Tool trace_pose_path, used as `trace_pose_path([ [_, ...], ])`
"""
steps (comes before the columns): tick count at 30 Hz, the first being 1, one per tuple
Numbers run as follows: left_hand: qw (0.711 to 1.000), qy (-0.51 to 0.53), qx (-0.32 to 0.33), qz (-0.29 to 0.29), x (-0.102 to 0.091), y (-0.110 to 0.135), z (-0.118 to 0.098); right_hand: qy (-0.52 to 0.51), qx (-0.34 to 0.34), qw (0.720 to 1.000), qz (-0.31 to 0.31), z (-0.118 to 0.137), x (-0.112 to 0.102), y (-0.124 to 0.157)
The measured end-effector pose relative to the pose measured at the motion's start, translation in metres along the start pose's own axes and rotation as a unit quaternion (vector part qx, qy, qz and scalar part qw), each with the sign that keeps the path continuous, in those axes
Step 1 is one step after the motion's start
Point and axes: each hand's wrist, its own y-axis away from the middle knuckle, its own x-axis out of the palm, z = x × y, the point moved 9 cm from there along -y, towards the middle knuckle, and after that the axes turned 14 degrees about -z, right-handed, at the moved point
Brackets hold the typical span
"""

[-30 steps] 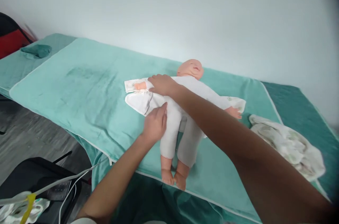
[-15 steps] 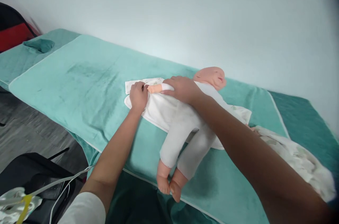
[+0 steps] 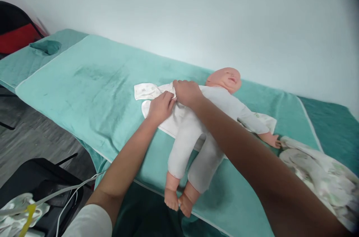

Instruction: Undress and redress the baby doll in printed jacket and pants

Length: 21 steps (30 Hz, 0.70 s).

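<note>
A baby doll (image 3: 224, 80) in a white suit lies on its back on a teal towel (image 3: 92, 83), feet hanging over the near edge. A white printed garment (image 3: 147, 90) is spread under it, one sleeve lying empty to the left. My left hand (image 3: 160, 107) is closed on the garment's cloth at the doll's left side. My right hand (image 3: 186, 93) is curled over the doll's shoulder and upper arm, touching my left hand; the doll's hand on that side is hidden. The doll's other arm (image 3: 260, 132) lies stretched to the right.
A crumpled printed cloth (image 3: 319, 177) lies at the right on the towel. A folded teal cloth (image 3: 46, 46) sits at the far left, near a red and black chair (image 3: 14, 35). A black case (image 3: 33, 184) with white cables stands on the floor below left.
The doll's bare hand, seen beside the sleeve before, is now covered by my hands. My left hand moved from the doll's hip up to the sleeve, then right against my right hand.
</note>
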Motion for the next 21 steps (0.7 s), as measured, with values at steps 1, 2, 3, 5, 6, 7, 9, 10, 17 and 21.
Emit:
trace_pose_path([
  [1,1.0,0.001,-0.006,-0.002,0.0,0.0,0.001,-0.018,0.005,1.0,-0.004,-0.001,-0.003,0.001],
  [2,1.0,0.004,-0.016,-0.011,-0.002,-0.001,0.004,-0.045,0.01,0.999,-0.025,-0.004,-0.009,0.004],
  [3,0.999,0.008,-0.026,-0.024,-0.005,-0.002,0.007,-0.078,0.021,0.995,-0.065,-0.011,-0.019,0.01],
  [5,0.998,0.017,-0.026,-0.05,-0.01,-0.004,0.01,-0.143,0.068,0.971,-0.178,-0.039,-0.044,0.035],
  [6,0.998,0.021,-0.015,-0.06,-0.012,-0.005,0.009,-0.164,0.114,0.949,-0.243,-0.061,-0.056,0.056],
  [7,0.997,0.025,0.002,-0.069,-0.014,-0.005,0.008,-0.161,0.177,0.926,-0.291,-0.086,-0.062,0.081],
  [9,0.996,0.03,0.038,-0.08,-0.016,-0.005,0.002,-0.113,0.32,0.88,-0.331,-0.134,-0.058,0.139],
  [10,0.995,0.029,0.052,-0.083,-0.016,-0.005,0.0,-0.088,0.379,0.862,-0.325,-0.152,-0.05,0.167],
  [17,0.996,-0.062,0.028,-0.061,-0.005,-0.015,-0.003,-0.14,0.436,0.847,-0.271,-0.164,-0.004,0.227],
  [21,0.992,-0.114,-0.038,-0.023,0.005,-0.029,-0.002,-0.182,0.392,0.844,-0.318,-0.154,-0.011,0.218],
])
